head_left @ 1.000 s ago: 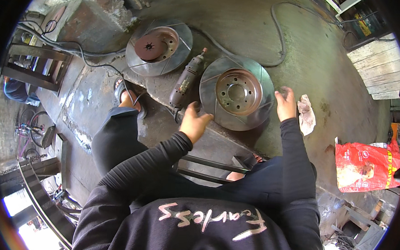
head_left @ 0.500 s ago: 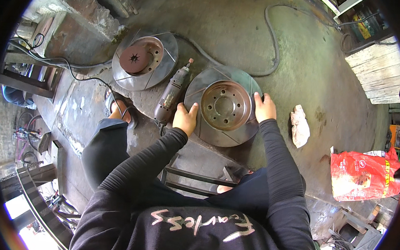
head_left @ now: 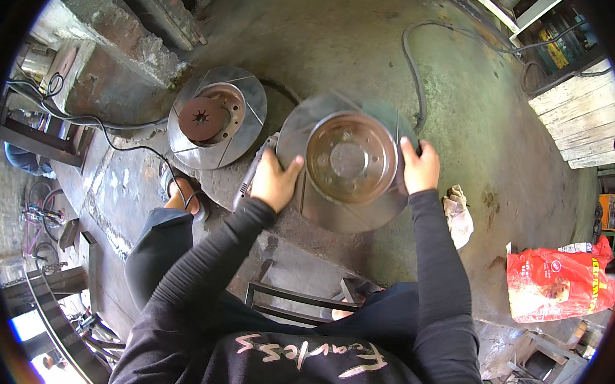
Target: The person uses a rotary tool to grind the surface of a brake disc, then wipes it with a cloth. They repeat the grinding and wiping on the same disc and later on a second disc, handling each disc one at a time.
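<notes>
Since the earlier frame, both hands and the large grey metal disc (head_left: pixel 349 159), grooved on its face and rust-brown in its cup-shaped centre, have shifted; the disc now shows bigger and blurred, and covers more of what lies behind it. Grip: two-handed, palms well apart, disc held between. Left hand (head_left: pixel 272 183) clasps the left rim, thumb along the edge; right hand (head_left: pixel 420 167) has the right rim, thumb and fingers spread. Undersides of the fingers hidden; cannot tell how far they wrap beneath. Position: disc in front of the person, above the concrete floor (head_left: pixel 357 48); judged lifted, though the gap under it is not visible. Progress, as judged: hold taken on both sides, lift apparently begun; disc not yet set down. Just beside the left hand, a dark cylindrical power tool (head_left: pixel 246 182), mostly hidden, held by neither hand. Farther left, a second grey grooved metal disc (head_left: pixel 252 128) lies untouched, a red-brown round abrasive sheet (head_left: pixel 193 126) resting over part of its centre. Right of the right hand, near the forearm, a crumpled whitish cloth or paper (head_left: pixel 459 219); beyond it, a shiny red printed bag (head_left: pixel 560 285). Neither is being handled.
</notes>
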Demonstrator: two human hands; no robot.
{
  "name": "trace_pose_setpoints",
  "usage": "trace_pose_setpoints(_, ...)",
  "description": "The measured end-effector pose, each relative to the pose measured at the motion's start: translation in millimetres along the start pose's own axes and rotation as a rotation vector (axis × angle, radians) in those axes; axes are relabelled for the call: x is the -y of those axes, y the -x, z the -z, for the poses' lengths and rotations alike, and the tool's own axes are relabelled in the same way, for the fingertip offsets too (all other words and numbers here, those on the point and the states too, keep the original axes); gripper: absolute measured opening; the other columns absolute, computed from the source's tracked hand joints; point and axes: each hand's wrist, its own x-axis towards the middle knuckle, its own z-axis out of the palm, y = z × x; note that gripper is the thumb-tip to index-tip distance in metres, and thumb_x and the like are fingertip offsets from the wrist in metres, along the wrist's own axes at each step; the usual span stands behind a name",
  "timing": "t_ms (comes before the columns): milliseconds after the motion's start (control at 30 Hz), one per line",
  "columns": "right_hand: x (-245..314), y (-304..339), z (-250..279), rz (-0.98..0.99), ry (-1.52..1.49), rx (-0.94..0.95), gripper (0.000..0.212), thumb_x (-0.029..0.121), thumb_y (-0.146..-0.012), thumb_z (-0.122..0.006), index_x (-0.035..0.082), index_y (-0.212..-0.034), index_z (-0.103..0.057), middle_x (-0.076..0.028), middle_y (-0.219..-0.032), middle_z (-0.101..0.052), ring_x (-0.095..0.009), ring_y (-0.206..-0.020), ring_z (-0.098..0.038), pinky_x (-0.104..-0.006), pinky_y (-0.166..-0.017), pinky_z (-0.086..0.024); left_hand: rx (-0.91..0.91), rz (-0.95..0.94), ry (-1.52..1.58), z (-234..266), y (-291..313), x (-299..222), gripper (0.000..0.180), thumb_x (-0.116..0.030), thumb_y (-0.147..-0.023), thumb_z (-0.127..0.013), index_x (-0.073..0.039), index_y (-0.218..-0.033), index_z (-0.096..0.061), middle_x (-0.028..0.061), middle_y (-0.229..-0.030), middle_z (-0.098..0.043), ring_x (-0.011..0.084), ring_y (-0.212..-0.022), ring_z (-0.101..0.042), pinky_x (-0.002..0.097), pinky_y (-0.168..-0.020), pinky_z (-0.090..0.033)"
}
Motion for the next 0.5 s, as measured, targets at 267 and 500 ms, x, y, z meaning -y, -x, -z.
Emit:
trace_pose_setpoints(267,5,-112,-40,-0.045,0.038,-0.033,0.066,0.048,-0.085,-0.061,-0.013,-0.110,-0.059,-0.033,-0.105,-0.062,-0.043,-0.104,-0.060,-0.0439,-0.090,-0.047,0.266,0.102,-0.149,-12,-159,-57,0.066,-0.047,-0.083,-0.068,0.017,-0.089,-0.057,0.0298,-0.079,-0.065,0.0356,-0.072,-0.069,0.0407,-0.066,-0.055)
trace_pose_setpoints(500,-4,-159,-68,-0.100,0.149,0.015,0.065,0.047,-0.085,-0.060,-0.012,-0.111,-0.060,-0.032,-0.107,-0.063,-0.042,-0.104,-0.061,-0.0439,-0.090,-0.047,0.328,0.126,-0.149,-55,-218,-25,0.069,-0.045,-0.083,-0.070,0.021,-0.095,-0.054,0.0266,-0.081,-0.065,0.0318,-0.067,-0.069,0.0382,-0.049,-0.055)
